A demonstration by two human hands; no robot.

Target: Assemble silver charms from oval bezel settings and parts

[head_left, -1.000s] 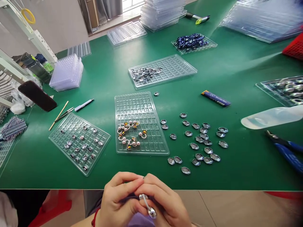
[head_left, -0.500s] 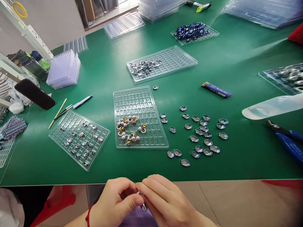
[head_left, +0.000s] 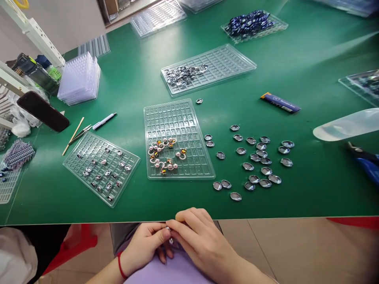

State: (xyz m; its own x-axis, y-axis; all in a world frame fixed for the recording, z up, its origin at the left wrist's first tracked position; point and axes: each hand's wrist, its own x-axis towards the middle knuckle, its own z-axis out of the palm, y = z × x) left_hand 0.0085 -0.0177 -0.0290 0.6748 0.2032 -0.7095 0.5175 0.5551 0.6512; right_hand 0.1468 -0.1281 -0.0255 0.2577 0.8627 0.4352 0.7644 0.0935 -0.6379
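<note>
Both hands meet in front of my lap, just off the table's near edge. My left hand [head_left: 151,240], with a red cord at the wrist, pinches a small shiny silver piece [head_left: 171,240] between thumb and forefinger. Against the same piece press the fingers of my right hand [head_left: 201,236], which hide part of it. Nearest on the table lie several loose oval faceted gems [head_left: 235,196], grey and silver-rimmed. A clear compartment tray [head_left: 195,161] behind the hands carries ring-like parts with pearly and amber beads [head_left: 164,154]. Left of it, a smaller clear tray [head_left: 89,146] holds scattered silver pieces.
Farther back are a clear tray [head_left: 225,65] with piled silver gems and one with dark blue gems [head_left: 250,24]. A glue tube box [head_left: 280,102], a translucent strip [head_left: 349,124] and blue-handled pliers [head_left: 367,163] lie right. A phone [head_left: 44,111], pen [head_left: 104,121] and tweezers [head_left: 80,133] lie left.
The view has tilted slightly, so the tabletop things sit higher and a little farther right. Both hands remain together at the silver piece; the left fingers have shifted below it.
</note>
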